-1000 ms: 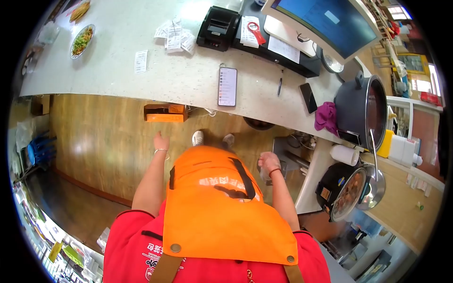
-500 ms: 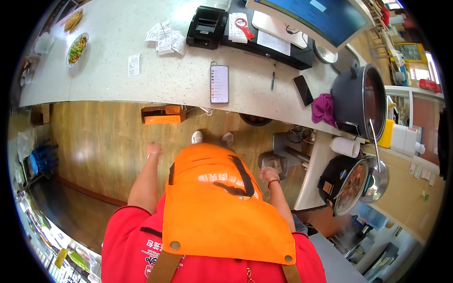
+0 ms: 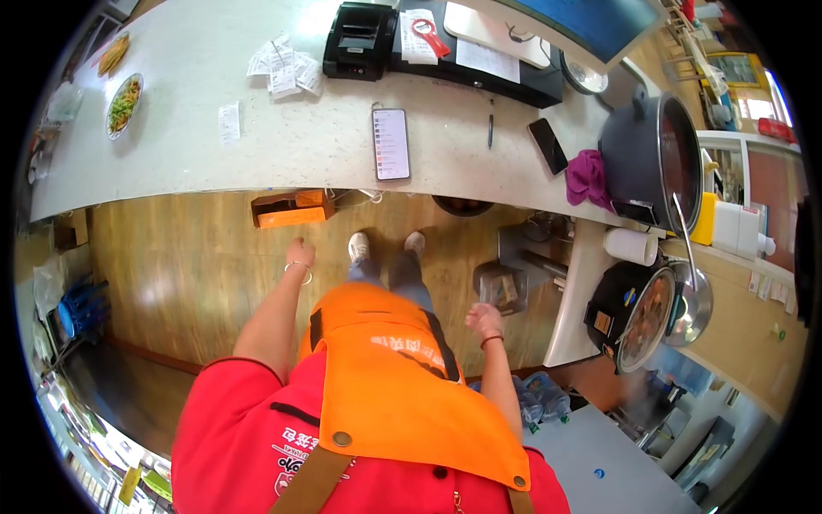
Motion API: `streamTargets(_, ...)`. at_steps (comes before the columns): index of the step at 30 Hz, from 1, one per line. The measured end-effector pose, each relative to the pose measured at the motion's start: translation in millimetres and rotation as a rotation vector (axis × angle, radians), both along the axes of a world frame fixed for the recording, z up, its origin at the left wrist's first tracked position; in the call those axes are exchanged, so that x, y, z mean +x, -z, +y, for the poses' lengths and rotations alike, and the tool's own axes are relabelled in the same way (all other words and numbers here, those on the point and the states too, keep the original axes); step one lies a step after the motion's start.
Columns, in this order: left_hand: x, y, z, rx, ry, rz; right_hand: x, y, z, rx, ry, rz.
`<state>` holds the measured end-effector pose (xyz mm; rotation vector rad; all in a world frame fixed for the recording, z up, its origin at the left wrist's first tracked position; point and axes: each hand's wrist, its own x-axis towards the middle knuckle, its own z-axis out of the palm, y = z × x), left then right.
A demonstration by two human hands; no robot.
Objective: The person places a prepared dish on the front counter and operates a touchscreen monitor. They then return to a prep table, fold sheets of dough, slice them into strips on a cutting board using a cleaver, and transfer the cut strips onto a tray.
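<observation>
My left hand (image 3: 300, 254), with a bracelet at its wrist, hangs over the wooden floor just below an orange box (image 3: 293, 210). Its fingers are curled in and nothing shows in them. On the other side of my orange apron (image 3: 402, 403), my right hand (image 3: 485, 320) is closed too, with a red band round the wrist and no visible object. The nearest thing to it is a clear plastic bin (image 3: 502, 288), just beyond the fingers. Neither hand touches the counter (image 3: 317, 154), where a lit phone (image 3: 391, 144) lies near the front edge.
Along the counter are receipts (image 3: 284, 68), a black printer (image 3: 360, 41), a pen (image 3: 491, 128), a dark phone (image 3: 547, 146), a purple cloth (image 3: 586, 180) and a plate of food (image 3: 125, 106). At right stand a tall pot (image 3: 629, 158) and a cooker (image 3: 610, 308). Blue stools (image 3: 82, 307) are far left.
My left hand has swung forward and inward, closer to the orange box. My right hand stays low beside the apron, near the bin. The view has shifted slightly, and more of my legs shows.
</observation>
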<state>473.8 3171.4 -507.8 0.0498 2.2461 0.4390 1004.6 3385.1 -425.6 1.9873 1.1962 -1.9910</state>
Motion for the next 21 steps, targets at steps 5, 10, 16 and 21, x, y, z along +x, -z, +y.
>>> streamTargets(5,-8.9,-14.4,29.1,0.004,0.111,-0.006,13.8,-11.6,-52.4,-0.130,0.318,0.086)
streamTargets(10,9.6,-48.8,63.2,0.054,0.184,-0.021,42.2,-34.6,-101.1,0.001,0.025,-0.168)
streamTargets(16,72.0,-46.3,61.2,0.118,0.222,0.061,155.4,30.4,-144.9,0.006,0.041,-0.175)
streamTargets(21,134.0,-79.5,51.2,0.052,0.168,-0.055,164.5,-24.7,-127.9,0.043,0.405,-0.029)
